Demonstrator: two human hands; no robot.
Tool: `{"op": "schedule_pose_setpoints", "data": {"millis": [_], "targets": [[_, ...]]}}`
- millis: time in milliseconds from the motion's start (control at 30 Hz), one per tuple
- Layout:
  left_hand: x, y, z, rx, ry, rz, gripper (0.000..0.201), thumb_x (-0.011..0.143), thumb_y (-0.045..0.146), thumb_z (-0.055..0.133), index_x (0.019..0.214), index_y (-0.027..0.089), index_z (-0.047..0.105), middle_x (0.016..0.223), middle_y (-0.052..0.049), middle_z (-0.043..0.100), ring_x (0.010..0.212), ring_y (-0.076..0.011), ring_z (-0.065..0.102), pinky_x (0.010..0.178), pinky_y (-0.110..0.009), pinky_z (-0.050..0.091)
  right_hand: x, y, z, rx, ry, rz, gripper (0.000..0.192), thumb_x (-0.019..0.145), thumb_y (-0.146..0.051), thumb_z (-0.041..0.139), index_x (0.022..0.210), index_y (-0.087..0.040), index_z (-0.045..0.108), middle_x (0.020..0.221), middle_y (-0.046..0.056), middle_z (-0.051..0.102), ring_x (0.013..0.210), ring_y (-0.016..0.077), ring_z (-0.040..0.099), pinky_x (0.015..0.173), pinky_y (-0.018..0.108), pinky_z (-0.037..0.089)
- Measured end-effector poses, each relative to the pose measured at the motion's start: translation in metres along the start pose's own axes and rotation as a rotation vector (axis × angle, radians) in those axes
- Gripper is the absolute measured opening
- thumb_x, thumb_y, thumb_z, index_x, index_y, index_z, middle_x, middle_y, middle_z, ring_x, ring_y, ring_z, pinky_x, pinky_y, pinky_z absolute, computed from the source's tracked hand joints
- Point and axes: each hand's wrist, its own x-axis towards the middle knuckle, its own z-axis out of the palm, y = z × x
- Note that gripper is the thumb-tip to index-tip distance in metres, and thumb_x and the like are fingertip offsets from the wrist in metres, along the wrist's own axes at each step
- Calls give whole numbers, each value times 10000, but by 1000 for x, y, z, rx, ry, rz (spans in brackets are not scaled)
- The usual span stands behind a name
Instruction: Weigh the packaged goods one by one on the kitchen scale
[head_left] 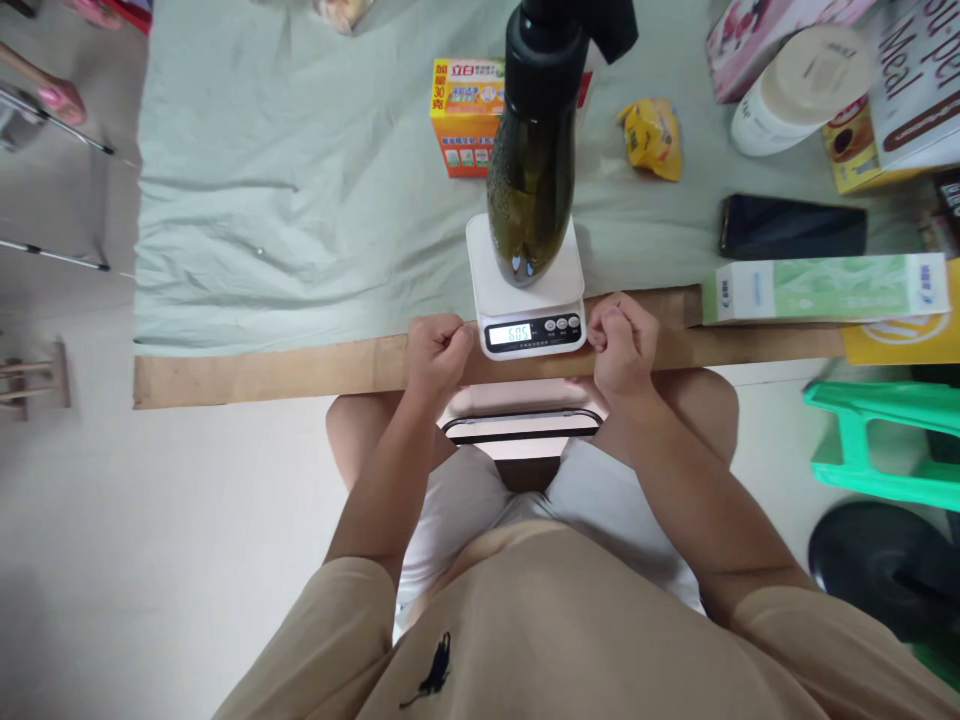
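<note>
A white kitchen scale (525,300) sits at the table's near edge, its display lit and seeming to read 605. On its platform stands a dark green spray bottle (534,170) with a black trigger head, part full of liquid. My left hand (437,350) is curled into a fist on the wooden edge, just left of the scale. Close to the scale's right side, my right hand (624,340) rests likewise, its fingers folded. Nothing shows in either hand, and both seem apart from the bottle.
Behind the bottle is an orange and yellow box (465,125); right of it lies a yellow packet (651,138). Farther right are a black phone (793,227), a green-and-white box (832,287) and a white lidded jar (795,90). A green stool (862,400) stands on the floor.
</note>
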Motion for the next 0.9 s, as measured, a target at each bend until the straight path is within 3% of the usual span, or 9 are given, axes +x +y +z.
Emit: {"op": "schedule_pose_setpoints", "data": {"millis": [200,700,800,900], "targets": [[-2,4,1,-13,25,-53,364,719,174,475,548,168,154,541,34,125,530,-39,141,529,-261,101,-3,0,-3,23,-18,22,301,908,-368,550,678,-181,496,543,-53,330,510,61,298,513,218,263],[4,5,-1,-42,33,-71,380,686,211,499,515,173,161,525,39,119,511,-40,146,513,-254,113,-10,-10,-6,-104,-79,38,286,881,-371,594,695,-175,502,606,-40,424,571,62,385,513,195,329],[2,6,-1,-51,41,-82,374,700,196,492,529,172,160,535,38,120,522,-41,142,519,-253,110,-15,-22,-8,-122,-131,18,260,899,-369,593,730,-179,537,617,-39,453,558,66,406,509,210,339],[-1,6,-1,-58,36,-101,360,704,180,483,544,173,161,549,37,122,532,-41,141,525,-255,99,-8,-52,-5,-154,-183,-122,213,904,-340,610,768,-183,563,621,-45,467,536,58,398,505,216,315]]}}
